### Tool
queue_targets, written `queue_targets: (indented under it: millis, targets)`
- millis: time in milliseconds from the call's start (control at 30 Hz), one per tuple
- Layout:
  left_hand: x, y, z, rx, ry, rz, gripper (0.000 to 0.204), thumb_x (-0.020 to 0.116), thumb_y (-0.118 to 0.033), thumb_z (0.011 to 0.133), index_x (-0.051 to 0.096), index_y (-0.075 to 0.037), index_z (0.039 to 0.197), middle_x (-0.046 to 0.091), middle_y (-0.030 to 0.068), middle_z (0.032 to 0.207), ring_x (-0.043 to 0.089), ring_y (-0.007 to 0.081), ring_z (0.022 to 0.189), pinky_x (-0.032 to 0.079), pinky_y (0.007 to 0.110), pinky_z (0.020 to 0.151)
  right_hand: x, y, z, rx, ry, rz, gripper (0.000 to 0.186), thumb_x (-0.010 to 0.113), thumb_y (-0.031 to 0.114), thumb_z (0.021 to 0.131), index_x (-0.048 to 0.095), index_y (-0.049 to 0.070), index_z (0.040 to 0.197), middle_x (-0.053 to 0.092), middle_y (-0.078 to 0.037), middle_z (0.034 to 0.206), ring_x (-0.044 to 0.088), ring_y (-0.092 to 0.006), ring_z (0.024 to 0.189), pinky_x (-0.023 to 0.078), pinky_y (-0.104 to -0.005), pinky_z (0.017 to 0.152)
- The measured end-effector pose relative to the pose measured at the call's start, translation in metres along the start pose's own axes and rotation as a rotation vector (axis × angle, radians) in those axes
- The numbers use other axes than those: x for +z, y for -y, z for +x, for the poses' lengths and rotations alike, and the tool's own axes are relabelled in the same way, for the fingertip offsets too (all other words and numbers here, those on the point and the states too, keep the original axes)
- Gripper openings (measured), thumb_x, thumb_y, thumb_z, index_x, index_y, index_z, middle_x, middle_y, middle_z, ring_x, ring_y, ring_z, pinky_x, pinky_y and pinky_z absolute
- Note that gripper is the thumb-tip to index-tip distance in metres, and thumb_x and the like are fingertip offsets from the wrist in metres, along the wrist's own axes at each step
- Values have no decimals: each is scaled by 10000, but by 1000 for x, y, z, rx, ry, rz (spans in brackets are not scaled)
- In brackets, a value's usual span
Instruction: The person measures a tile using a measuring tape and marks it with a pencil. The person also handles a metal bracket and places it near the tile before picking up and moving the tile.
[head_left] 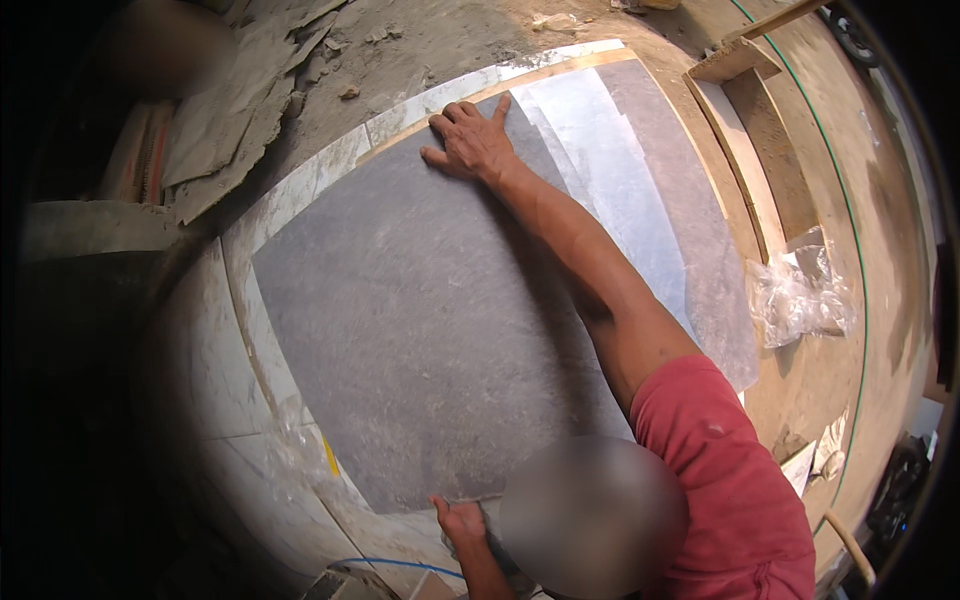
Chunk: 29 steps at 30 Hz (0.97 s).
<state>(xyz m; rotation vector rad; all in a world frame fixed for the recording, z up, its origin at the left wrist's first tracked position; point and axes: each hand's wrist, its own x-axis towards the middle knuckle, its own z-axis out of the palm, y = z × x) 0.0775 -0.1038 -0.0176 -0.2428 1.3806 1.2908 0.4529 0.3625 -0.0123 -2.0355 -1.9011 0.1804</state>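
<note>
Neither my left hand nor my right hand shows in the head view. A large grey tile (400,300) with a mottled surface fills the middle. A co-worker in a red sleeve (710,430) leans over it from the lower right. The co-worker's right hand (470,140) lies spread at the tile's far edge. A second hand (462,522), apparently the same person's, is at its near edge, thumb up; its fingers are mostly hidden. The co-worker's blurred head (595,520) covers the tile's near right corner. Right of the tile, a pale sheet (620,180) overlies a pinkish-brown slab (690,200).
White marbled tiles (200,350) border the left side. Wooden boards (740,150) and crumpled clear plastic (800,295) lie at the right, beside a green hose (850,220). Broken grey sheets (230,110) are heaped at the far left. A blue cable (400,563) runs along the bottom.
</note>
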Motion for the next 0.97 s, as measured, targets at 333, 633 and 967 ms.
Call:
queue_targets:
  millis: [333,633,967]
  targets:
    - [-3,1,3,-17,0,-44,574,432,-389,984,317,-28,1415,380,135,1445,365,322,1310,243,489,1126,0,-4,3,4,-24,22,516,481,513,877,562,105,1182,516,-73,1215,412,-221,1263,78,-810,980]
    - [-13,1,7,-49,11,-75,592,454,-387,974,308,-25,1419,383,127,1446,360,323,1314,239,497,1129,-3,-1,5,15,4,-5,494,490,480,873,566,116,1198,523,-52,1226,431,-204,1238,119,-806,975]
    - [-9,-1,5,-59,-6,-67,618,444,-399,977,260,-43,1446,320,120,1488,310,324,1351,207,524,1136,-4,3,9,21,19,24,528,507,513,865,554,95,1184,516,-88,1229,434,-250,1254,113,-804,974]
